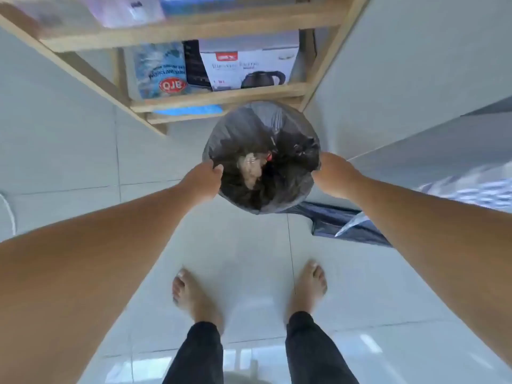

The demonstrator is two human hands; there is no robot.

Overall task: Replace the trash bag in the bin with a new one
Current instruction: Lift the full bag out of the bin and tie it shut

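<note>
Nearest the camera, two bare feet (pixel 199 295) stand on a pale tiled floor (pixel 249 245), with dark trouser legs (pixel 205 353) above them at the bottom edge of the view. Both bare forearms reach forward and down to a black trash bag (pixel 261 159), which sits just ahead of the feet with its mouth open towards the camera. The left hand (pixel 203 181) is closed on the bag's rim at the left side, thumb over the edge and fingers curled under it, so its grip holds the plastic. The right hand (pixel 331 174) is clenched on the rim at the right side, its grip likewise holding the bag. Inside the bag lie crumpled rubbish and something small and red, too blurred to name. The bin itself is hidden by the bag, so whether the bag is still seated in it cannot be told. Just right of the bag, under the right forearm, a flat dark sheet of plastic (pixel 346 225) lies on the floor. Beyond the bag stands a wooden shelf unit (pixel 221 97), its lower shelf carrying a kettle box (pixel 249 67) and a blue packet (pixel 160 70) beside it.
</note>
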